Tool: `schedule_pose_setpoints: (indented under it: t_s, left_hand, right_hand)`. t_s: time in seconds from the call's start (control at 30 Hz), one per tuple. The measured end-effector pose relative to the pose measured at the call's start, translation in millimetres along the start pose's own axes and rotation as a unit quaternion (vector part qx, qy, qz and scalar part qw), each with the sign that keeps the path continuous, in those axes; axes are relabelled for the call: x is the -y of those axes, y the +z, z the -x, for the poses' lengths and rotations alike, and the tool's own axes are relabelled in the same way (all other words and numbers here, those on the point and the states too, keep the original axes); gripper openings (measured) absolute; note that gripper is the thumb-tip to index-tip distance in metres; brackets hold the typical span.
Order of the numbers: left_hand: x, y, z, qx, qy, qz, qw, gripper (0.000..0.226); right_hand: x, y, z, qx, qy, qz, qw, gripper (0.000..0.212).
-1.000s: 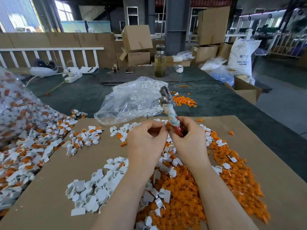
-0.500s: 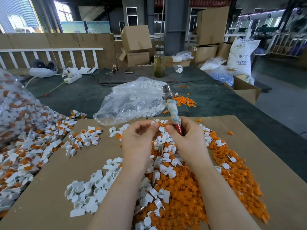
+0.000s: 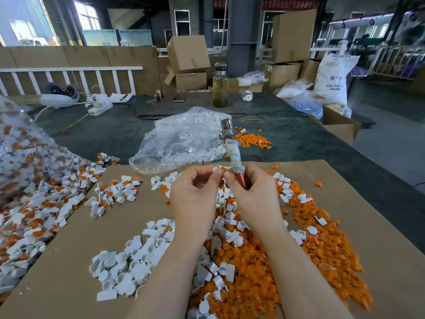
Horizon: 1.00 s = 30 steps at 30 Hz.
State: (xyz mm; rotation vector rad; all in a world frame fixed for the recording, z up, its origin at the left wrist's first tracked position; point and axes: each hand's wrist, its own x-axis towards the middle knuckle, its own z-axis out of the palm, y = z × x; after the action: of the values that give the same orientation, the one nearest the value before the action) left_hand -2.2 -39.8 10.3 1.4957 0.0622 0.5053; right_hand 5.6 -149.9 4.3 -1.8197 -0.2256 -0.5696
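— What does the one crumpled clear plastic bag (image 3: 179,139) hold?

— White plastic pieces. Just in front of that bag, the left hand (image 3: 195,192) pinches one small white-and-orange plastic piece (image 3: 218,168). The right hand (image 3: 253,194) curls round one red-handled cloth-wrapped metal hammer (image 3: 232,153), which stands near upright with its head toward the bag.

Part (image 3: 218,169) pinched by left grip (image 3: 195,194): mostly covered by fingertips, shape unreadable. Hammer (image 3: 232,153): handle end hidden inside right grip (image 3: 253,194). Bag (image 3: 20,157): cut off by left edge, blurred. Orange pile (image 3: 333,272): blurred toward lower right.
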Motion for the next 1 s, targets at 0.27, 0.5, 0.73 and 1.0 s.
schedule_pose_setpoints:
  t_s: [0.27,0.5,0.73,1.0]
  left_hand:
    - [1.6,-4.4,-5.9,-0.021,-0.008,0.009,1.0,0.009]
    - [-3.3,-16.0,-14.4,-0.031,-0.044,0.124,0.991,0.005]
    - [-4.2,-19.7,-16.7,-0.031,-0.039,0.113,0.992,0.007]
    - [-5.3,-21.0,-16.3,-0.039,-0.047,0.119,0.991,0.005]
  right_hand:
    - [-0.2,-11.2,-2.7,0.098,0.06,-0.058,0.992,0.007]
    - [-1.5,-33.2,-3.5,0.268,0.145,0.011,0.952,0.036]
    - [-0.4,-34.0,-0.8,0.32,0.14,0.029,0.937,0.045]
    - [-3.6,-25.3,-0.1,0.318,0.119,0.05,0.939,0.018]
